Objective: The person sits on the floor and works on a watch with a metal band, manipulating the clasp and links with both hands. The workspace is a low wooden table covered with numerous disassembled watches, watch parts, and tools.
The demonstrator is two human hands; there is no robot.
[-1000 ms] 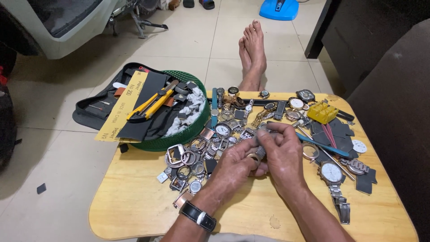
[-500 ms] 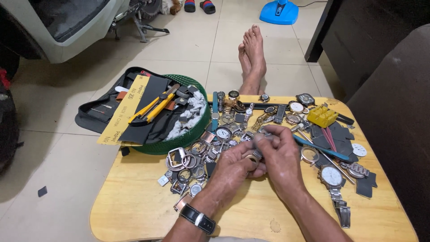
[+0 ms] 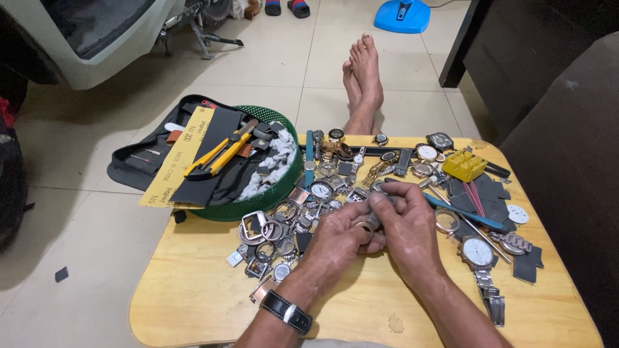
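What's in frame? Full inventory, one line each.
wooden table: one, light wood, low, centre
watch parts pile: many cases, dials and buckles, silver and gold, table middle
metal watch band: one, silver, held between both hands
white-dial watch: one, silver, table right
yellow plastic box: one, table far right
green basket: one, round, table's left edge
black tool pouch: one, open, across the basket
yellow-handled tool: one, on the pouch
blue object: one, floor, top
sandals: two, floor, top
feet: two, bare, beyond the table
left hand: on the band; black wristwatch on wrist
right hand: on the band
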